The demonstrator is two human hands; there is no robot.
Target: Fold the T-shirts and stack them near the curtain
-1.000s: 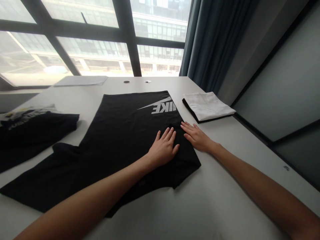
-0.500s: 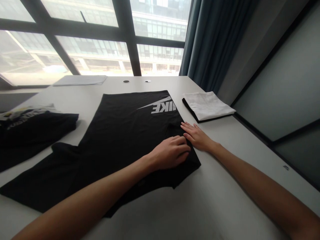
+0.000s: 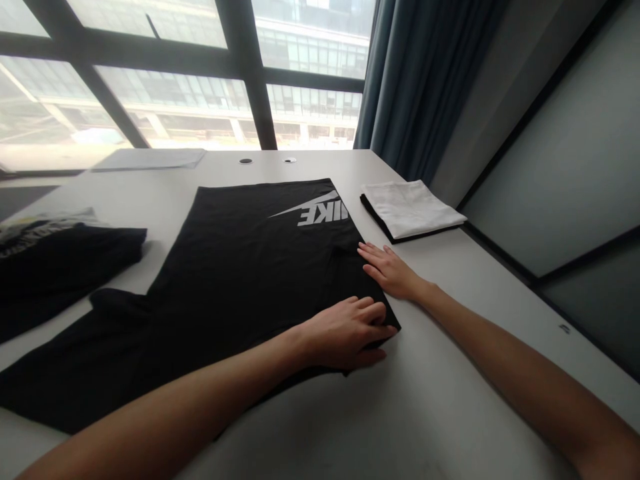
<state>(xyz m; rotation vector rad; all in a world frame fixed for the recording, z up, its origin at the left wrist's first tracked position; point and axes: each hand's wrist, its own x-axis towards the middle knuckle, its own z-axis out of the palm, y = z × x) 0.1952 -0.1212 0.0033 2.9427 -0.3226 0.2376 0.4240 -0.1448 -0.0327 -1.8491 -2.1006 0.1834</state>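
Observation:
A black T-shirt (image 3: 240,260) with white NIKE lettering lies spread on the white table, its right side folded inward. My right hand (image 3: 387,270) rests flat along the shirt's right edge, fingers stretched out and open. Nearer to me, my left hand (image 3: 350,330) reaches over the shirt to its lower right corner. Its thumb and forefinger are apart, with dark cloth showing between them, while the other fingers bend down onto the fabric. The left forearm hides part of the shirt's lower edge.
Folded white cloth (image 3: 413,210) sits on black cloth at the right. A heap of dark clothing (image 3: 75,260) lies at the left. Pale sheets (image 3: 150,159) lie at the back left of the table (image 3: 450,413), below the window. A blue curtain (image 3: 420,80) hangs behind.
My left hand has moved toward me along the folded side to the lower corner, and its fingers have spread. My right hand stays on the edge. The view has shifted slightly.

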